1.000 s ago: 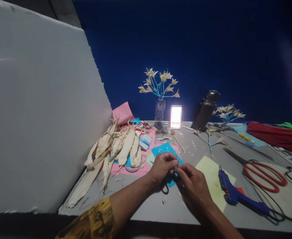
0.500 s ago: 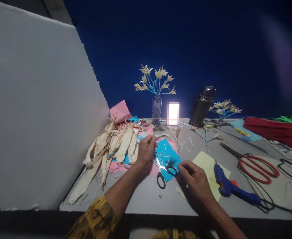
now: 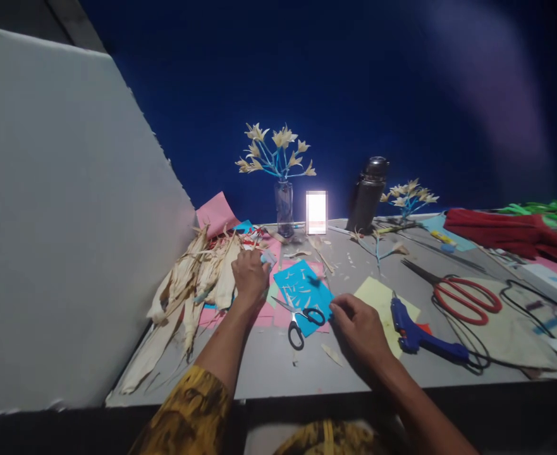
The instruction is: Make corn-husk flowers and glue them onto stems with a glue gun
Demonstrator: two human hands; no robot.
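My left hand [image 3: 251, 278] reaches over the right side of a pile of dried corn husks [image 3: 176, 294], fingers curled down. What lies under its fingers is hidden. Beside its thumb is a small pale blue-and-white piece [image 3: 269, 258]. My right hand [image 3: 362, 325] is low over the table, fingers bent and thumb closed toward them, at the right corner of a blue paper sheet [image 3: 324, 294]. Whatever its fingertips hold is too small to make out. Thin pale slivers are scattered on that sheet. Black-handled scissors [image 3: 296, 335] lie across its lower left part, slightly spread.
At the back stand husk flowers [image 3: 278, 148] in a glass vase [image 3: 284, 208], a bright screen [image 3: 317, 213] and a dark flask [image 3: 369, 193]. On the right lie a blue glue gun [image 3: 408, 332], red-handled shears [image 3: 468, 297] and red cloth [image 3: 501, 234]. A white panel [image 3: 69, 221] borders the left.
My left hand has moved left, from the blue sheet to the husk pile. My right hand stays by the sheet's right corner. The view has turned slightly right.
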